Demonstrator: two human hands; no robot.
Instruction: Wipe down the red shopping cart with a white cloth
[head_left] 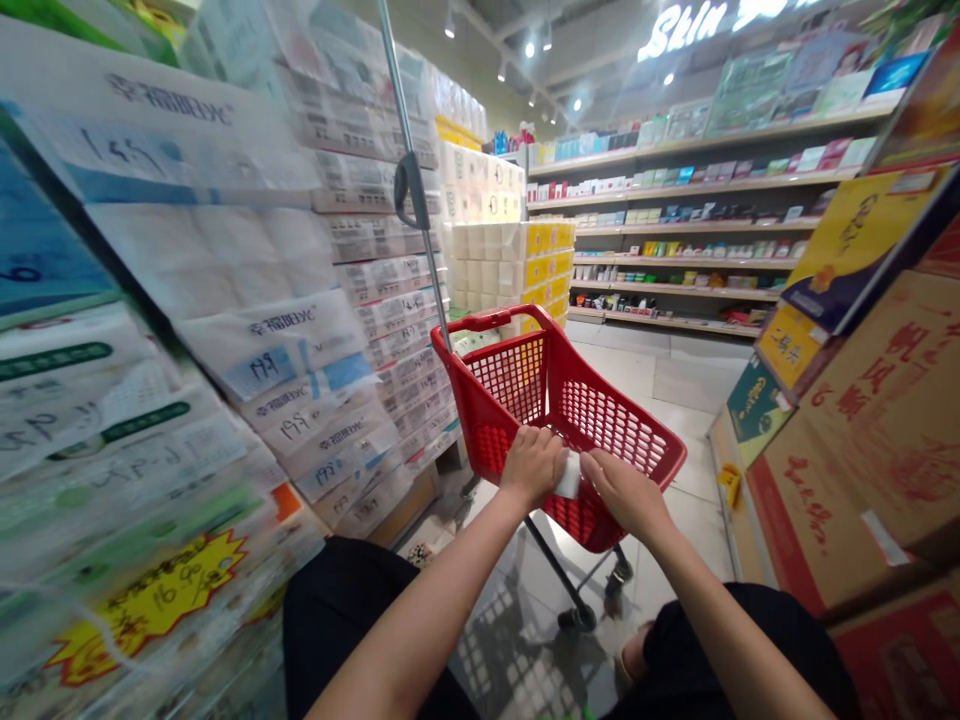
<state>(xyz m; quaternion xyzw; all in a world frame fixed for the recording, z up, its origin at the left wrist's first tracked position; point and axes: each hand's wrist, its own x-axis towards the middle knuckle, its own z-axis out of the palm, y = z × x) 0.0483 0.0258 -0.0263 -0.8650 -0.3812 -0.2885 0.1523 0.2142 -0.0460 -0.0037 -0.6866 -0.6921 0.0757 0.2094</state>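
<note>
A red plastic shopping basket on wheels (pixel 637 440) stands tilted in the aisle in front of me, its metal pull handle (pixel 411 190) rising up to the left. My left hand (pixel 531 466) rests closed on the basket's near rim. My right hand (pixel 626 492) is on the same rim just to the right. Between the two hands a small white piece (pixel 570 478), paper or cloth, is pinched against the rim. My knees in dark clothing show at the bottom.
Stacked packs of toilet paper (pixel 247 330) with price labels fill the left side. Brown cartons (pixel 877 440) and yellow boxes stand on the right. Shelves of small products (pixel 675 220) line the back wall. Pale floor tiles (pixel 660 375) run between them.
</note>
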